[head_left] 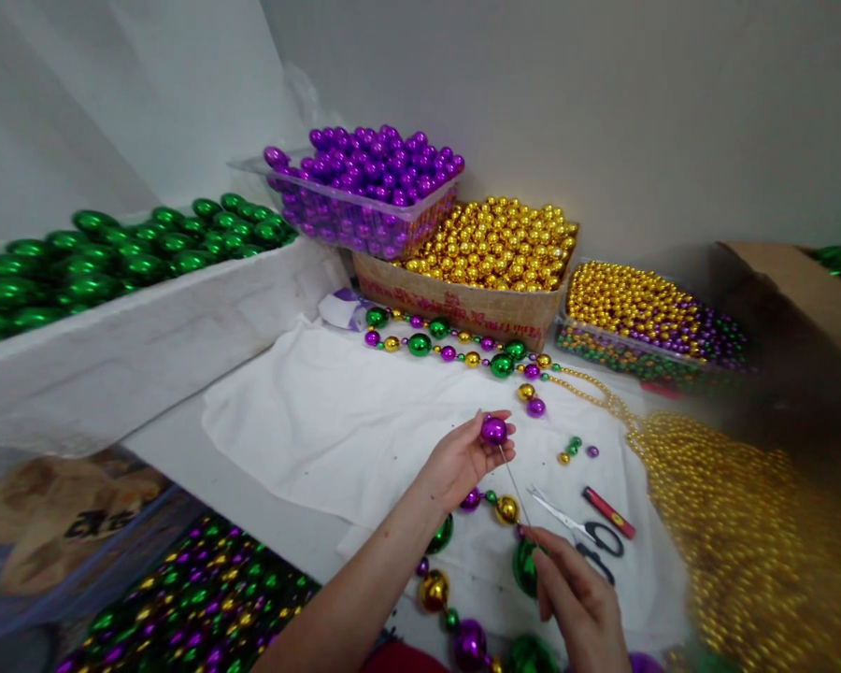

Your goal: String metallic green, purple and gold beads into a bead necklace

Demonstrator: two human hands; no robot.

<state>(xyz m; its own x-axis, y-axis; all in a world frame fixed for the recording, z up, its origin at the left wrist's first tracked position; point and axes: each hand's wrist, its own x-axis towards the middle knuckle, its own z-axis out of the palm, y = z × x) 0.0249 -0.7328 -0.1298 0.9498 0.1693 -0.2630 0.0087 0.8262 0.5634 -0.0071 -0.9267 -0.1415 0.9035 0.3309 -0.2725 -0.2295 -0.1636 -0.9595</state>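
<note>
My left hand holds a shiny purple bead in its fingers, above the white cloth. From the bead a thin needle-like wire slants down to my right hand, which pinches its lower end. Whether the wire passes right through the bead is hidden. Beside my right fingertips sits a large green bead, part of a strand with gold beads and purple beads lying in a curve below my hands. Scissors and a red lighter lie to the right.
At the back stand a clear tub of purple beads, a cardboard box of gold beads and a tray of small mixed beads. A white foam box of green beads is left. A finished-looking strand and gold chains lie around.
</note>
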